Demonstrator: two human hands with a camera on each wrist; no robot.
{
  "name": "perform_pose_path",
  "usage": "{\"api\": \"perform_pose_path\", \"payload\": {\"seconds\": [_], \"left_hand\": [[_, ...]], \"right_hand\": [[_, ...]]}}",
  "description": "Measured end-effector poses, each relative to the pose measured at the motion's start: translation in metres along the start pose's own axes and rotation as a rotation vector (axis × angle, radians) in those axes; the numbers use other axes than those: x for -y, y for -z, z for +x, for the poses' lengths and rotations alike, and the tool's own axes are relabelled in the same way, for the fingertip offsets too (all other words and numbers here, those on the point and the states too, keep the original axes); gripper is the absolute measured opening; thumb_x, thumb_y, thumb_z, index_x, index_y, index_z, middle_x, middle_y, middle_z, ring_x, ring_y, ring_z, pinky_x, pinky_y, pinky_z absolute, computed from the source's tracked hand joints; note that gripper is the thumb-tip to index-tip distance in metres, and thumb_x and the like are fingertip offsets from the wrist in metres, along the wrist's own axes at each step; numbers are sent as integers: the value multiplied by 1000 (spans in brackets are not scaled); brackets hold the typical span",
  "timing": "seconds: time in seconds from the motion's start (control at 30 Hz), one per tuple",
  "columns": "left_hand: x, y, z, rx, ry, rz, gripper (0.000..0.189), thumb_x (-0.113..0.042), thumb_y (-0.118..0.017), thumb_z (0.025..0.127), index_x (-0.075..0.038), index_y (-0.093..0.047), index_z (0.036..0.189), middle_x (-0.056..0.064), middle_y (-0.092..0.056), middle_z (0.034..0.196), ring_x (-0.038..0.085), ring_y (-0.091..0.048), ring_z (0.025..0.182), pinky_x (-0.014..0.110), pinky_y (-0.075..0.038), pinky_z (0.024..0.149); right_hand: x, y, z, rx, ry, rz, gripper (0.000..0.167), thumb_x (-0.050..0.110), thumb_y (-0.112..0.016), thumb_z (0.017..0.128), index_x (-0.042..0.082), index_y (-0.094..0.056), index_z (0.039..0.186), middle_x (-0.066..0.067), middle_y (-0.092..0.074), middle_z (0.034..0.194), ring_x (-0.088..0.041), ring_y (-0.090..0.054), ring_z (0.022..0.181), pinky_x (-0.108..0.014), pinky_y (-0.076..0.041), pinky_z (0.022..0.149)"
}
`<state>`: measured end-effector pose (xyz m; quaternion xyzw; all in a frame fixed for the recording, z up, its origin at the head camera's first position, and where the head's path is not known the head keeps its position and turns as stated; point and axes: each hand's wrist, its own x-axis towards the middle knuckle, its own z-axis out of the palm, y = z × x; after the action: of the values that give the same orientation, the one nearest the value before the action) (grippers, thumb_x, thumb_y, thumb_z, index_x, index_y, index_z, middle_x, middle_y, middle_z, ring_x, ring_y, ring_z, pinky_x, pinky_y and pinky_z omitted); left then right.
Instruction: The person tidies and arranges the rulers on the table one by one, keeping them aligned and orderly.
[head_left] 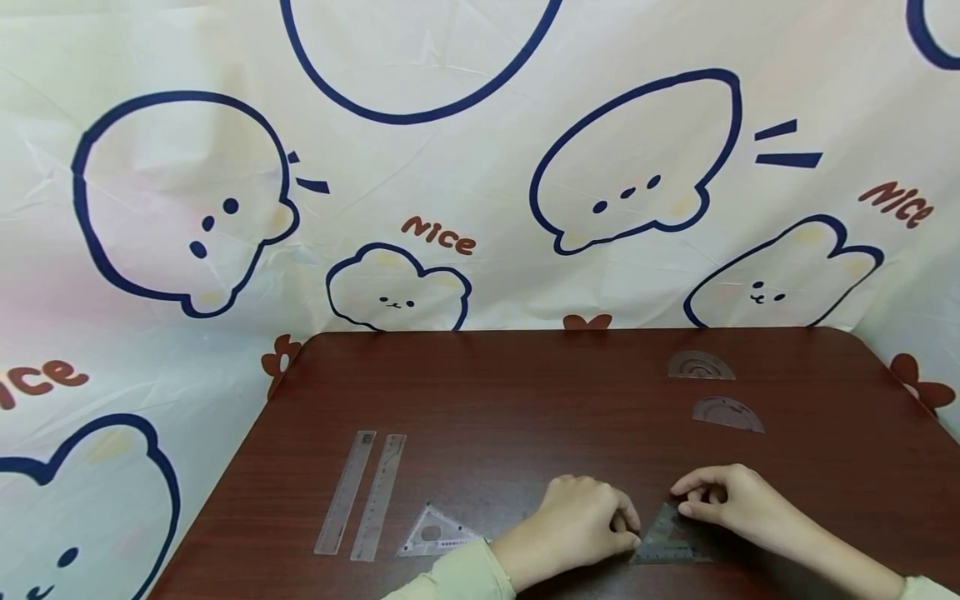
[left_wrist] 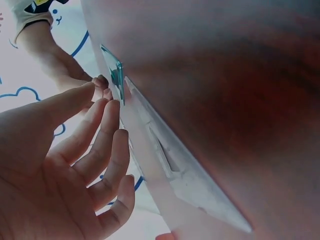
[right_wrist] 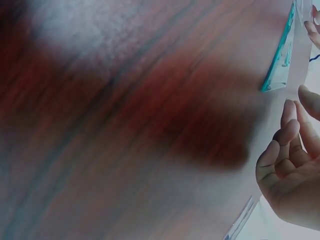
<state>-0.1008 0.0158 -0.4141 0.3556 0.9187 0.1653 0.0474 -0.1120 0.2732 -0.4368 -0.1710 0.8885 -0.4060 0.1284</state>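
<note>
Set square [head_left: 656, 546], dark and see-through with a greenish edge, lies on the table [head_left: 480, 383] between the two grips, looking flat; its left corner comes just beside the thumb and fingers of the left grip [head_left: 573, 517], its upper corner just under the fingertips of the right grip [head_left: 742, 500]. The left grip seems released, fingers loosely bent, a gap showing below the thumb and nothing within it; for the right grip, I cannot tell whether thumb and forefinger pinch that upper corner or merely hover about it, since the fingertips cover it. Left of the left grip, near its wrist, lies a clear set square [head_left: 420, 546]; farther out on that side two rulers [head_left: 345, 492] lean side by side, apart from each other; beyond the right grip sit two protractors [head_left: 701, 367], one behind the other. The step in hand looks like handling or settling the dark piece, with like pieces kept near each other; the next move, I judge, calls for a light pinch at its corners to shift it, or a clean letting-go if its place already suits; thin plastic on a smooth top may slide under a careless fingertip.
</note>
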Motion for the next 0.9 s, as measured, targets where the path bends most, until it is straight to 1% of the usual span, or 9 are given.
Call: {"api": "perform_pose_path", "payload": {"seconds": [0.13,0.3,0.53,0.6,0.77,0.9], "left_hand": [[0,2,3,2,-4,-23,4,-37,-77,87,-34,-76,89,-31,-57,66,-15,-43,60,17,-39,68],[0,6,8,10,-6,-37,4,-37,-75,89,-35,-76,92,-32,-57,67,-16,-43,60,17,-40,69],[-2,7,19,-5,-23,-32,5,-38,-73,90,-36,-76,93,-31,-61,72,-16,-43,62,14,-38,64],[-3,7,22,-2,-25,-30,5,-38,-73,91,-36,-76,94,-31,-61,73,-16,-44,62,14,-38,65],[-6,10,32,15,-20,-42,6,-39,-71,92,-37,-76,95,-31,-62,75,-15,-46,63,14,-37,61],[-8,10,41,4,-17,-45,7,-40,-70,93,-38,-76,96,-30,-63,77,-16,-46,62,12,-36,56]], "right_hand": [[1,1,1,-18,14,-17,18,22,-75,89,9,-74,101,7,-62,80,-3,-47,58,-23,-41,52],[1,4,3,-34,3,-20,19,21,-75,89,8,-73,102,5,-62,80,-4,-48,58,-24,-41,53],[0,9,5,-66,-18,-32,18,19,-75,89,7,-73,103,4,-63,80,-4,-48,59,-24,-41,52],[0,11,6,-78,-21,-39,18,18,-75,89,7,-73,102,4,-63,80,-5,-48,59,-24,-41,52],[-2,17,8,-124,-34,-66,17,18,-74,90,7,-73,103,3,-62,80,-6,-47,59,-25,-41,53],[-5,23,10,-178,-53,-112,17,19,-75,90,9,-74,103,4,-62,80,-5,-49,62,-24,-41,54]]}}
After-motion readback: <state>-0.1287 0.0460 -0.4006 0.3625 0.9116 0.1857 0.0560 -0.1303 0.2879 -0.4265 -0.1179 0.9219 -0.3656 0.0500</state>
